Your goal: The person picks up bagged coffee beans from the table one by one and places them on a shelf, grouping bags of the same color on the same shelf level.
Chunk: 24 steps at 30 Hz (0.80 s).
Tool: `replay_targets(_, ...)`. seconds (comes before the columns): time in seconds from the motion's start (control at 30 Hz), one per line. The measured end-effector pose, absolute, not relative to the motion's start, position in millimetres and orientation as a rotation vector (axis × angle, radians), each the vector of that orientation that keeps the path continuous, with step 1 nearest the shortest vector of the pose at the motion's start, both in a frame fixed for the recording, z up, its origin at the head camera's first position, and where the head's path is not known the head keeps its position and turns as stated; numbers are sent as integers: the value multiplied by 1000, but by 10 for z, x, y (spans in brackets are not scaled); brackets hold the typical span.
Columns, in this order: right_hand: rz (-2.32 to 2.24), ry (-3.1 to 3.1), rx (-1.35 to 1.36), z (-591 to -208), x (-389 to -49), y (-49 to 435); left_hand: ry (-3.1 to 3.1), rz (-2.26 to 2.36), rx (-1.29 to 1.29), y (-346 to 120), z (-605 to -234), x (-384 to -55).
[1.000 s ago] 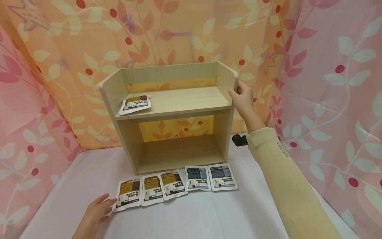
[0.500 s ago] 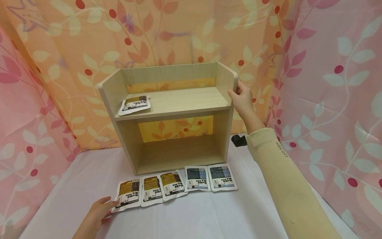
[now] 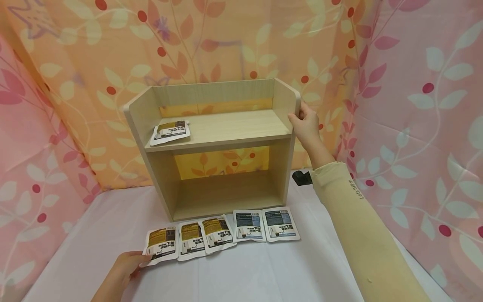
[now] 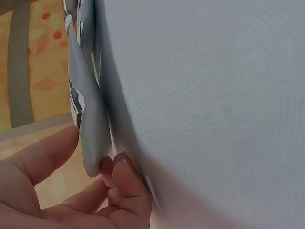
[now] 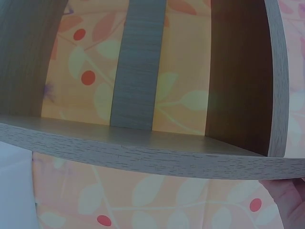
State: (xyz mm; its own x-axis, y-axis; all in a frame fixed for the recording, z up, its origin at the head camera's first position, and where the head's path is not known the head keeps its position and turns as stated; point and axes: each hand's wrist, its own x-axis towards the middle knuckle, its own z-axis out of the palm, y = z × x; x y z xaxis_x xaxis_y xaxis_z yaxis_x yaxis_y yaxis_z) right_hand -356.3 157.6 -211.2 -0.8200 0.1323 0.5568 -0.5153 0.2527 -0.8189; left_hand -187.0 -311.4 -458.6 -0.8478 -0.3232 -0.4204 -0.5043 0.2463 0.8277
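My left hand [image 3: 124, 268] pinches the lower left corner of the leftmost brown-and-white pouch [image 3: 162, 243] on the table. In the left wrist view, the thumb lies along the printed face of this pouch [image 4: 93, 133] and curled fingertips are behind its plain back; that corner is tipped up off the cloth. My right hand [image 3: 307, 126] grips the right side panel of a two-tier wooden shelf [image 3: 234, 126], near its top. Only part of the right hand [image 5: 288, 200] shows in the right wrist view, below the shelf's panel edge [image 5: 138, 160].
Two more brown pouches [image 3: 192, 239] and two blue ones [image 3: 281, 224] lie in a row before the shelf. Another brown pouch [image 3: 170, 132] rests at the upper tier's left end. A black object [image 3: 302, 177] sits right of the shelf. Patterned curtains [image 3: 211, 42] surround the table.
My left hand has moved from beside the leftmost pouch onto its corner, taken hold and tipped that edge up slightly. The right hand keeps its place on the shelf.
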Motion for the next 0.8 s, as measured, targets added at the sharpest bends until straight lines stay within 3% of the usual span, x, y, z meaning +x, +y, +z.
replay_targets(0.2, 1607, -2033, 333, -2023, -3409, 1525, 2286, 1723, -801, -3098, -4550, -1875)
replay_targets(0.57, 1598, -2008, 340, -2128, -3599, 1592, 2076, 1992, -729, -3056, -4475, -1805)
replay_targets(0.8, 1599, -2026, 352, -1999, -3329, 1505, 2000, 2156, -603, -3061, -4485, -1771)
